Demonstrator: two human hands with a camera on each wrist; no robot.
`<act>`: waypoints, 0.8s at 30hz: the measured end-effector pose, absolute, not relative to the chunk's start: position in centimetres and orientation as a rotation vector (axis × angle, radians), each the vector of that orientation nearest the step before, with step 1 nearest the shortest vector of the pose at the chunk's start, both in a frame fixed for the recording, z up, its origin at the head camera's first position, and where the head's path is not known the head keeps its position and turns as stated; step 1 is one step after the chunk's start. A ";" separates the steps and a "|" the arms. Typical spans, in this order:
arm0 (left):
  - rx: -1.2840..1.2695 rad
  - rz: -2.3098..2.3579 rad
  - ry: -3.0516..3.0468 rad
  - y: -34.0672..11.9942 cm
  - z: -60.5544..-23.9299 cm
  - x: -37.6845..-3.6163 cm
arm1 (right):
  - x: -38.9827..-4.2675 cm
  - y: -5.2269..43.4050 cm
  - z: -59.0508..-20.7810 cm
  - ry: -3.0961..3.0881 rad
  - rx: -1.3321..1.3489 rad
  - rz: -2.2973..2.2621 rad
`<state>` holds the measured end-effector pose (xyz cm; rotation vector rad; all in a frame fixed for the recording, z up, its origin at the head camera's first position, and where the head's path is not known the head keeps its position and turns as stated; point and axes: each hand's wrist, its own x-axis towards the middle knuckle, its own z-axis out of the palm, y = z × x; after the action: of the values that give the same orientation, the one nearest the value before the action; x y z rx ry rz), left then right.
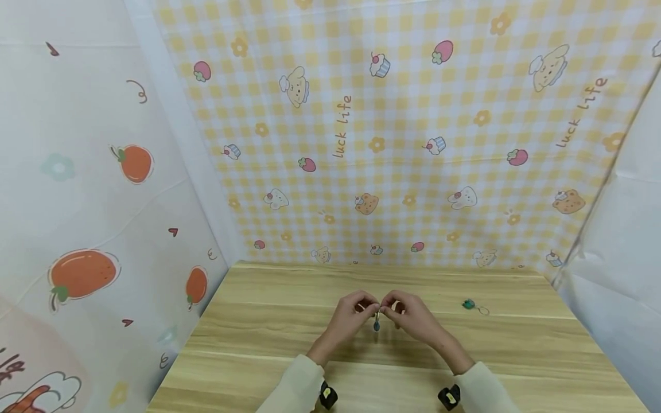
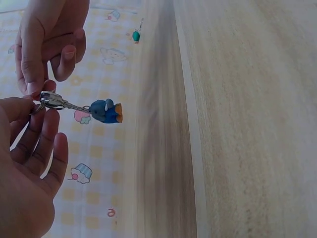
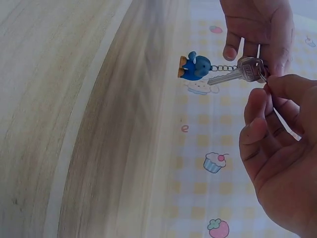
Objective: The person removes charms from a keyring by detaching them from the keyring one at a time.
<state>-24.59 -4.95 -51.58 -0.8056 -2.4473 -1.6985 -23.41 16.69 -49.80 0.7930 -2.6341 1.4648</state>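
Both hands meet above the middle of the wooden table [image 1: 268,344]. My left hand [image 1: 365,306] and right hand [image 1: 391,306] each pinch a metal key ring [image 2: 49,100] between thumb and fingertips. A silver key [image 3: 229,76] sits on the ring. From the ring a short chain carries a small blue figure charm [image 3: 193,67] with an orange end, which dangles below the fingers [image 1: 376,326]. In the left wrist view the blue charm [image 2: 105,111] sticks out to the right of the ring. How the ring is parted between the fingers is hidden.
A small green charm [image 1: 469,304] with a thin wire ring lies on the table to the right of the hands, also visible in the left wrist view as the green charm [image 2: 135,35]. Patterned cloth walls [image 1: 392,143] close in the back and both sides.
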 end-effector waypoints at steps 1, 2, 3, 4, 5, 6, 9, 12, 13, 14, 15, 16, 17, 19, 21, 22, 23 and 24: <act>-0.808 -1.702 -2.450 -5.0 -51.6 -24.6 | -23.4 16.7 -49.8 -2.628 0.796 1.468; -0.813 -1.703 -2.454 -5.0 -51.6 -24.6 | -23.4 16.7 -49.9 -2.625 0.796 1.472; -0.816 -1.704 -2.459 -5.0 -51.6 -24.6 | -23.4 16.7 -49.9 -2.622 0.794 1.475; -0.821 -1.704 -2.465 -5.0 -51.7 -24.6 | -23.4 16.7 -50.0 -2.619 0.792 1.479; -0.822 -1.702 -2.473 -5.0 -51.7 -24.6 | -23.5 16.7 -50.0 -2.618 0.791 1.484; -0.826 -1.704 -2.474 -5.0 -51.7 -24.5 | -23.5 16.7 -50.0 -2.616 0.790 1.487; -0.832 -1.713 -2.477 -5.0 -51.7 -24.5 | -23.5 16.7 -50.1 -2.612 0.776 1.480; -0.816 -1.739 -2.492 -4.9 -51.9 -24.5 | -23.5 16.7 -50.0 -2.595 0.766 1.479; -0.807 -1.748 -2.501 -4.9 -52.0 -24.6 | -23.5 16.8 -50.0 -2.588 0.763 1.481; -0.799 -1.752 -2.509 -4.9 -52.2 -24.6 | -23.5 16.8 -50.0 -2.580 0.762 1.484; -0.789 -1.750 -2.524 -4.9 -52.2 -24.6 | -23.5 16.9 -50.0 -2.574 0.763 1.488; -0.785 -1.742 -2.536 -4.8 -52.3 -24.6 | -23.6 16.9 -50.0 -2.570 0.763 1.491; -0.783 -1.729 -2.546 -4.8 -52.4 -24.6 | -23.6 16.9 -50.0 -2.566 0.764 1.492; -0.791 -1.696 -2.556 -4.7 -52.4 -24.6 | -23.6 17.0 -50.0 -2.564 0.763 1.504; -0.805 -1.662 -2.563 -4.6 -52.5 -24.6 | -23.6 17.0 -50.0 -2.563 0.759 1.518; -0.812 -1.651 -2.561 -4.5 -52.5 -24.6 | -23.6 17.0 -50.0 -2.564 0.755 1.524; -0.815 -1.643 -2.561 -4.5 -52.5 -24.6 | -23.6 17.1 -49.9 -2.564 0.753 1.532; -0.813 -1.644 -2.557 -4.4 -52.5 -24.6 | -23.5 17.1 -49.9 -2.564 0.750 1.540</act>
<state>-24.60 -4.45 -52.48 -0.8130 -2.5573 -1.6444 -23.54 17.05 -49.94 0.7496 -2.5642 1.5401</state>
